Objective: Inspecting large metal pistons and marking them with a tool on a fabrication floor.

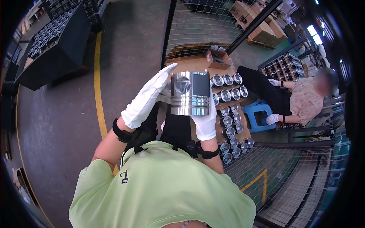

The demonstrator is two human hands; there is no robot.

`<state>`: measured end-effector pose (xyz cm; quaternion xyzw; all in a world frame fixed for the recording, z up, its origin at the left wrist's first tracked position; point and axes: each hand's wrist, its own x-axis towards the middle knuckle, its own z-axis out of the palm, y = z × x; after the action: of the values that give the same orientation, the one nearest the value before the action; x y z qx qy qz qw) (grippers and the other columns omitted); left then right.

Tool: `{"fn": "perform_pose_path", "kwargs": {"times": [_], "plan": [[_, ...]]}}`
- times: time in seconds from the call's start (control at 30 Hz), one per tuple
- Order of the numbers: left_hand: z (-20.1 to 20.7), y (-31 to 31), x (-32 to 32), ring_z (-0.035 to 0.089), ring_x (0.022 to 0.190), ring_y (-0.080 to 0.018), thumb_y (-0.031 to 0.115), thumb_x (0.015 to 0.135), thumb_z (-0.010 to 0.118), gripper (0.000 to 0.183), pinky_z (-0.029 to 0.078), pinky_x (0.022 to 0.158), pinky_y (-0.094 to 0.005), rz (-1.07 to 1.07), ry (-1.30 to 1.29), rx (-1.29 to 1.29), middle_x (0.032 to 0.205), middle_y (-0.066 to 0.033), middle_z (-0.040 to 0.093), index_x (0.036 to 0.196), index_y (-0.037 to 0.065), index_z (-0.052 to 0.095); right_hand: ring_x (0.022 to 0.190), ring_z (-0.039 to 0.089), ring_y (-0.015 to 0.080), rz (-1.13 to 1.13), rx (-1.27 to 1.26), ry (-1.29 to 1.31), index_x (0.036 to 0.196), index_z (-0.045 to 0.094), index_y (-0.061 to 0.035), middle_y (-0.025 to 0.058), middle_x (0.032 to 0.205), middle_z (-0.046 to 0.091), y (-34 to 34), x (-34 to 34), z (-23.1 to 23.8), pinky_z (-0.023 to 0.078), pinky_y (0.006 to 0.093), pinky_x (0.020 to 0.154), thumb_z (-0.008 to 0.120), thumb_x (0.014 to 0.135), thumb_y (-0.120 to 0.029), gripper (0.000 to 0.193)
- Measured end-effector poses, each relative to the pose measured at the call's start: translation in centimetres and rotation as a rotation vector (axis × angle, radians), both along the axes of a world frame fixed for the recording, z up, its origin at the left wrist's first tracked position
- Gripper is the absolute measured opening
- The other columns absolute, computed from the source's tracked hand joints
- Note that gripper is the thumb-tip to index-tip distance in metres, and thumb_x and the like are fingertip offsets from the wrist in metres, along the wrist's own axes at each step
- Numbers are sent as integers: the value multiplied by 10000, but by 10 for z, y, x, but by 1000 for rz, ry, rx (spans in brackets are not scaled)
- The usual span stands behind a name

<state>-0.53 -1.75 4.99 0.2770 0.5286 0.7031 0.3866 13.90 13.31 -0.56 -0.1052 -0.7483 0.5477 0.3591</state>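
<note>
A shiny metal engine piston (186, 106) is held up in front of my chest, with its ring grooves low and a dark coated patch on its side. My left hand (149, 95), in a white glove, lies along the piston's left side, fingers stretched upward and thumb tucked in by the metal. From the right and below, my right hand (206, 124), also gloved in white, supports it; the piston hides most of those fingers. Beyond it, several similar pistons (225, 95) stand in rows on a brown board (190, 64).
A small cardboard box (218, 59) sits at the board's far end. On the right, a seated co-worker (304, 97) wears white gloves, near a blue stool (257, 115). Wire mesh fencing (205, 28) rises ahead. A dark bin of metal parts (57, 49) stands far left.
</note>
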Motion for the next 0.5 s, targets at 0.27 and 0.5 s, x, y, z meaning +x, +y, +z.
{"fn": "perform_pose_path", "kwargs": {"times": [0.27,0.5], "plan": [[11,-3,7,654,856,-201,387,1014,482,553,544,775,-315,-54,-197,140,989,-99,592,1402,3,388,1035,614,280,510,-1136,170,1333,464,-22,141,1196,586,4,7,-13,540,373,847,748,804,-155,615],[-1,-10,11,665,779,-200,393,1026,445,398,546,713,-306,-21,-160,20,923,-104,628,1108,15,537,888,611,359,584,-1263,181,1305,475,11,197,1082,604,13,8,-18,522,422,758,649,868,-404,627]]}}
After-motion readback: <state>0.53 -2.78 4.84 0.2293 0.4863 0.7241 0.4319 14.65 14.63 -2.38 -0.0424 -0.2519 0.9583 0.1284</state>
